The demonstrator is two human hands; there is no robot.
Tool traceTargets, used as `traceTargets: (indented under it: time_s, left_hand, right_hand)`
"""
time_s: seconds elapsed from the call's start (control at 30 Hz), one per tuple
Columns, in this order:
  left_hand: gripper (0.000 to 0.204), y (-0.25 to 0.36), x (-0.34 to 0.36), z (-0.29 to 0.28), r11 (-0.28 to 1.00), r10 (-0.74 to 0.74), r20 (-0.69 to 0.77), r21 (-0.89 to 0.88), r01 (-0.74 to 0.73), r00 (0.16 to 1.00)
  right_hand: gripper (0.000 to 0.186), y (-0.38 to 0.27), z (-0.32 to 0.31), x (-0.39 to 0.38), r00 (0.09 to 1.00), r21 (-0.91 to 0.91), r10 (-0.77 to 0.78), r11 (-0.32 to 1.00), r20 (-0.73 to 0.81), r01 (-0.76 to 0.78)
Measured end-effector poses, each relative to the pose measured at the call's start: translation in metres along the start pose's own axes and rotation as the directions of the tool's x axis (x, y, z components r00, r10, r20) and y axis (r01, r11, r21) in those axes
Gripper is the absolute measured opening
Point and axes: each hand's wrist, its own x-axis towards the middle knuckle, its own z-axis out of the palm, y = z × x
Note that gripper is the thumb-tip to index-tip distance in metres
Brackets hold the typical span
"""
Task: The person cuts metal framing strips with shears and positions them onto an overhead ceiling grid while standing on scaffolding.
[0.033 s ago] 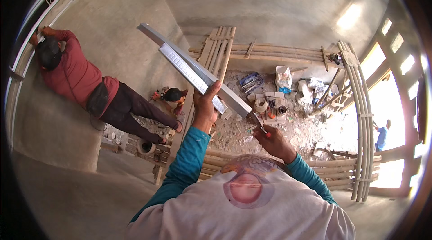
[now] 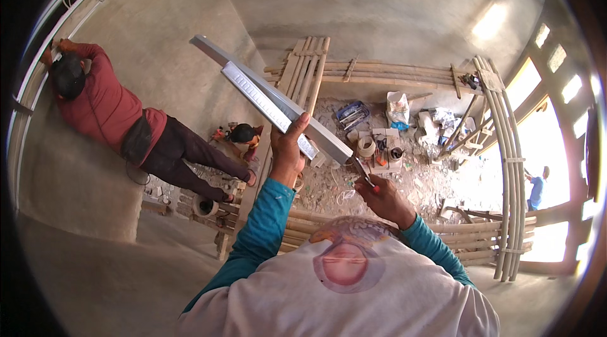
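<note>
My left hand (image 2: 288, 155) is wrapped round two metal channels, its thumb lying across the top. The longer grey channel (image 2: 325, 138) slants from upper left down toward my right hand. Against it lies a shorter, shiny channel (image 2: 258, 98) with a row of marks along its face. My right hand (image 2: 389, 201) is closed on a pair of tin snips (image 2: 361, 169) with a bit of red at the handle. The snips' jaws meet the near end of the longer channel. Whether the blades are apart or together is too small to tell.
Bamboo scaffold rails (image 2: 506, 172) surround me. Below lie a blue tool tray (image 2: 353, 116), a white sack (image 2: 398, 109), buckets (image 2: 366, 145) and rubble. On the left, a person in a red shirt (image 2: 110, 103) reaches to a metal frame; another person (image 2: 243, 134) is lower down.
</note>
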Motion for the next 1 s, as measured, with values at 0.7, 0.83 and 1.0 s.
traceTargets:
  time_s: [0.7,0.83,1.0]
  left_hand:
    - [0.031,-0.017,-0.026,-0.021,0.999,0.036,-0.036,-0.017,-0.037,0.999]
    - [0.029,-0.019,-0.027,-0.023,0.999,0.022,-0.059,-0.030,-0.024,0.998]
    - [0.029,-0.014,-0.031,-0.017,1.000,0.005,-0.094,-0.022,-0.007,0.996]
  right_hand:
    - [0.029,0.003,0.014,-0.009,0.979,-0.162,-0.165,0.976,-0.120,0.145]
    - [0.030,0.003,0.016,-0.007,0.983,-0.209,-0.140,0.971,-0.121,0.112]
    - [0.031,0.002,0.016,-0.004,0.980,-0.264,-0.149,0.958,-0.132,0.110]
